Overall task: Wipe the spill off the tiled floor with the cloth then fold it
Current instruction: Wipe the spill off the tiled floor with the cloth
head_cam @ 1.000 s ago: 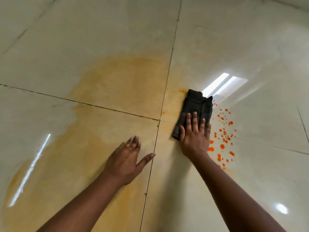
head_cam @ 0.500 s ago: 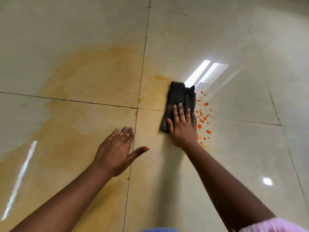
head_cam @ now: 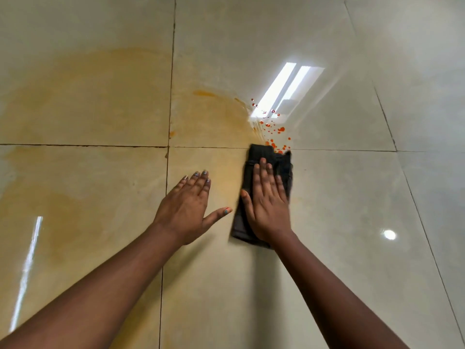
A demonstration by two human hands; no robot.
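A dark folded cloth (head_cam: 284,165) lies flat on the glossy cream tiled floor (head_cam: 339,197). My right hand (head_cam: 266,205) presses on it with straight fingers, covering its middle. Just beyond the cloth's far edge sit several bright orange-red drops (head_cam: 275,133) of the spill. A wide pale orange smear (head_cam: 100,102) spreads over the tiles to the left. My left hand (head_cam: 187,206) rests flat on the floor beside the cloth, fingers spread, thumb pointing toward it and holding nothing.
Dark grout lines (head_cam: 171,96) cross just left of and behind the cloth. A bright window reflection (head_cam: 289,89) shines on the tile beyond the drops. A small round light glare (head_cam: 389,234) lies to the right.
My right hand has pulled the cloth back toward me over the drops; fewer drops show, now beyond the cloth instead of to its right. The left hand stays flat on the floor.
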